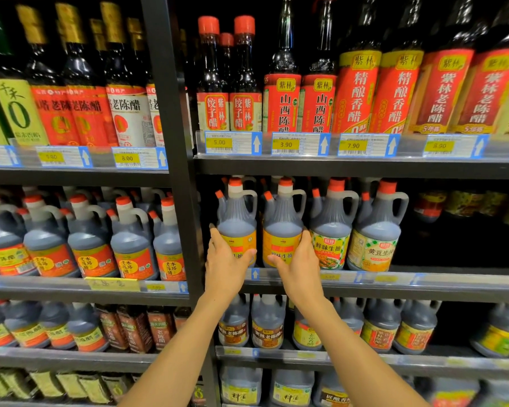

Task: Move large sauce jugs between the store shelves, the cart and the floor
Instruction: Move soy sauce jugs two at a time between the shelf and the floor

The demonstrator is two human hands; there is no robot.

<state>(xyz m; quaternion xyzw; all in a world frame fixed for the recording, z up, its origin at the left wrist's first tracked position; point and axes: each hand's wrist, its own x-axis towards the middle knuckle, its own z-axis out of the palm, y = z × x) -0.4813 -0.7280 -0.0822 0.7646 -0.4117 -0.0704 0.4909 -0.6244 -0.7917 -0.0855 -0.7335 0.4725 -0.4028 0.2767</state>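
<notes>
Head view shows both arms stretched up from the bottom of the frame to the middle shelf [365, 282], just right of the black upright post [185, 230]. The left hand [228, 261] is spread and cupped around the lower body of the leftmost soy sauce jug [237, 221], fingers on its left flank and thumb across the yellow label. The right hand [301, 265] is likewise spread around the second soy sauce jug [282, 223], fingers wrapped along its right side and thumb on the front. Both jugs stand upright at the shelf's front edge, side by side, bottoms apparently on the shelf. To their right stand two more handled jugs, then a dark empty stretch of shelf at centre right. No cart or floor is in sight. My reading is that the job is at an early or middle point: two jugs are gripped but neither lifted clear, so whether they are arriving or leaving cannot be told.
</notes>
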